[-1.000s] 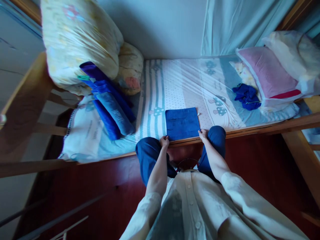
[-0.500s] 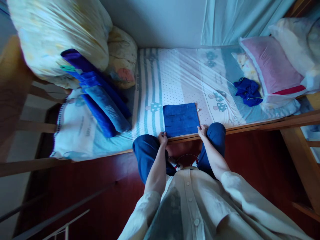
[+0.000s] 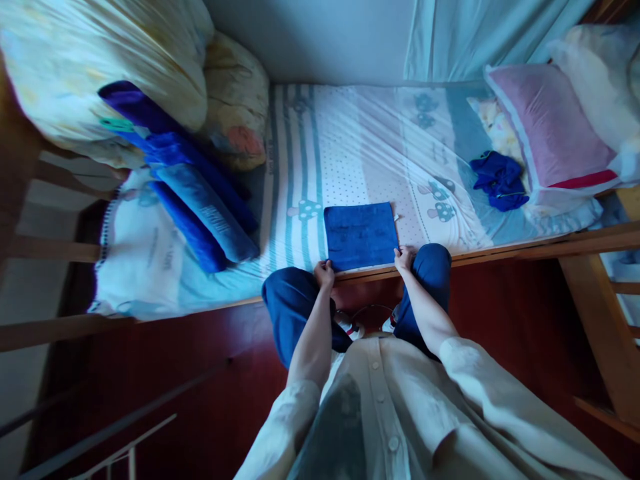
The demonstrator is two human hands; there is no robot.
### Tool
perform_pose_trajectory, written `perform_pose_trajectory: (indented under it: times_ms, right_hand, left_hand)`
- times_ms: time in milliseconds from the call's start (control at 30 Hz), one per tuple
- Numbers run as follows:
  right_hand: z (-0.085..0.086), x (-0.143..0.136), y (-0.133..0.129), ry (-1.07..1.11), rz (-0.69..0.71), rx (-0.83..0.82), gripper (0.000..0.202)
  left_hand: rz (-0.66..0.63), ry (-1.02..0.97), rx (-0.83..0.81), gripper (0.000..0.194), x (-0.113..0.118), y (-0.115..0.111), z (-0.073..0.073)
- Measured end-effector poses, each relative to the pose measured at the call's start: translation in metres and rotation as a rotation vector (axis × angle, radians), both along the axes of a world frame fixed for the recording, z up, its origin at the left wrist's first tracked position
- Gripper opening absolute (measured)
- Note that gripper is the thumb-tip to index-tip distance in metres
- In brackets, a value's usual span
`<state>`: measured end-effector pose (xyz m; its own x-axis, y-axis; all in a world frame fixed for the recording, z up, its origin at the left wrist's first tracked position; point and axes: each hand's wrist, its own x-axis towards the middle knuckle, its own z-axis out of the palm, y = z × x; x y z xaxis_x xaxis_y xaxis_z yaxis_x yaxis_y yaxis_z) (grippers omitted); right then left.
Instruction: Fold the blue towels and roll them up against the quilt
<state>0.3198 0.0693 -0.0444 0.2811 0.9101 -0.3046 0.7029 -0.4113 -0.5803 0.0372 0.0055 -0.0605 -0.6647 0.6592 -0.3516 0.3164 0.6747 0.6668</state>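
A blue cloth, squared off and flat, lies on the bed sheet close to the bed's front edge. At its near left corner, my left hand pinches the fabric between thumb and fingers. My right hand grips the near right corner in the same way. A small white tag sticks out from the cloth's right side. Both knees, in dark blue trousers, press near the bed edge on either side of my hands.
Rolled blue fabric bundles lie on the left, against a large pale bedding bag. A crumpled dark blue cloth sits beside a pink pillow on the right. A wooden rail runs along the bed's front.
The view has shifted slightly. Both hands still hold the near corners, and the cloth lies as before on the sheet.
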Motion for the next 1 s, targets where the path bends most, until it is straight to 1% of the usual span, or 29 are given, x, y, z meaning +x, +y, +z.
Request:
perform_pose_trajectory:
  times_ms: [133,300,433,600,867,1000]
  right_hand:
    - [-0.001,0.002,0.002,-0.009,0.007,-0.031,0.022]
    - [-0.003,0.002,0.002,0.003,0.010,0.007,0.022]
    - [-0.002,0.002,0.002,0.009,-0.007,0.001,0.022]
    - [0.000,0.002,0.002,0.016,-0.023,0.001,0.023]
    - [0.000,0.003,0.007,0.022,-0.030,-0.022,0.021]
    - [0.005,0.008,0.015,0.035,-0.011,-0.053,0.018]
  left_hand:
    - [0.009,-0.010,-0.045,0.019,-0.002,0.002,0.000]
    - [0.002,-0.026,-0.059,0.021,-0.003,0.003,0.000]
    - [0.004,-0.037,-0.053,0.021,-0.004,0.003,0.001]
    - [0.014,-0.047,-0.041,0.018,-0.004,0.004,0.002]
    - [0.012,-0.073,-0.051,0.014,-0.007,0.009,-0.004]
    - [-0.023,-0.087,-0.015,0.010,-0.009,0.011,-0.001]
